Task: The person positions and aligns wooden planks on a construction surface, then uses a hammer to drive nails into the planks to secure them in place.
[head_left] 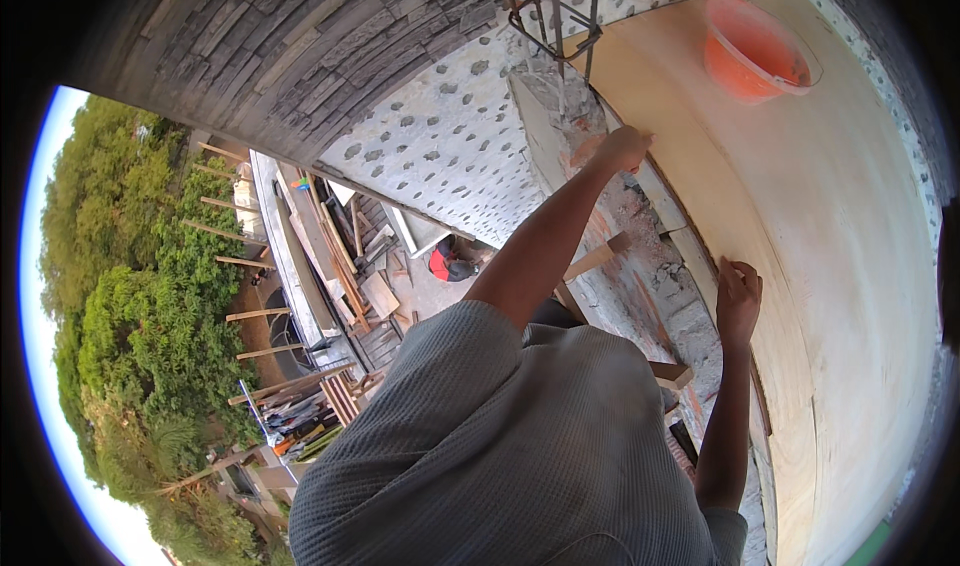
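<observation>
My left hand (pixel 625 150) is closed at the near edge of a long plywood board (pixel 830 266), just below some bent rebar (pixel 560 26). Farther down the same edge, my right hand (pixel 738 296) has its fingers curled on the board, their tips partly hidden. Along that edge runs a rough concrete ledge (pixel 650 296) with broken mortar and rubble. Short timber pieces (pixel 590 261) stick out from it beneath my left forearm.
An orange bucket (pixel 750 61) stands on the plywood. A speckled white wall (pixel 420 156) adjoins stone cladding (pixel 270 56). Far below, a person (pixel 445 261) in red and dark clothing is among planks (pixel 345 271) and debris. Trees (pixel 120 316) stand beyond the drop at left.
</observation>
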Tool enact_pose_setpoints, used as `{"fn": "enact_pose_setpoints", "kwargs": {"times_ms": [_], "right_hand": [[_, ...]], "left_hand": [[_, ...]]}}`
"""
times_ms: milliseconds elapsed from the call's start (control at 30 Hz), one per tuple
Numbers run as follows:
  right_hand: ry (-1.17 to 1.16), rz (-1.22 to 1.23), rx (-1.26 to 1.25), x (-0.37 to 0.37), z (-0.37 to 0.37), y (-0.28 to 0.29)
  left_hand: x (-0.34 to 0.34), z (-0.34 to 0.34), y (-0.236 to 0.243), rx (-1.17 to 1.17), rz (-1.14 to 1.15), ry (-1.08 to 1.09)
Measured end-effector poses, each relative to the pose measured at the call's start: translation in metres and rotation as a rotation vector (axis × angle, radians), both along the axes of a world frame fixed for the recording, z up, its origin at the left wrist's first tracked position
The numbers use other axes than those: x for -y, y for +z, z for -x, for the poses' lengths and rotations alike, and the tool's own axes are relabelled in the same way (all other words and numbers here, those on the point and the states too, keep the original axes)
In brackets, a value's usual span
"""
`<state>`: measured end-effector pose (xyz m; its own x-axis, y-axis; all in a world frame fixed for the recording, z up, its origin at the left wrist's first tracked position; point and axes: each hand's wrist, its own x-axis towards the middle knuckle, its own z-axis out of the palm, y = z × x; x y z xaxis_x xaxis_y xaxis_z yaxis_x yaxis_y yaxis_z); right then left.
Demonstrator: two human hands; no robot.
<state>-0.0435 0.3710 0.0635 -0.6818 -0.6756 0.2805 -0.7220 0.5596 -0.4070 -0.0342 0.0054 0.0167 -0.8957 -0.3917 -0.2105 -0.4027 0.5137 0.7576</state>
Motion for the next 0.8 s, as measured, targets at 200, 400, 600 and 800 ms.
{"fn": "enact_pose_setpoints", "kwargs": {"times_ms": [200, 400, 600, 800], "right_hand": [[0.145, 0.181, 0.095, 0.071, -0.002, 0.053], [0.145, 0.550, 0.459, 0.234, 0.036, 0.120], [0.101, 0.508, -0.437, 0.268, 0.161, 0.129], [-0.135, -0.370, -0.503, 0.235, 0.202, 0.095]], "left_hand": [[-0.010, 0.008, -0.017, -0.055, -0.051, 0.101], [-0.033, -0.018, -0.010, -0.202, 0.013, 0.352], [-0.040, -0.085, 0.007, -0.622, 0.115, 0.438], [-0.080, -0.098, -0.008, -0.401, 0.146, 0.316]]}}
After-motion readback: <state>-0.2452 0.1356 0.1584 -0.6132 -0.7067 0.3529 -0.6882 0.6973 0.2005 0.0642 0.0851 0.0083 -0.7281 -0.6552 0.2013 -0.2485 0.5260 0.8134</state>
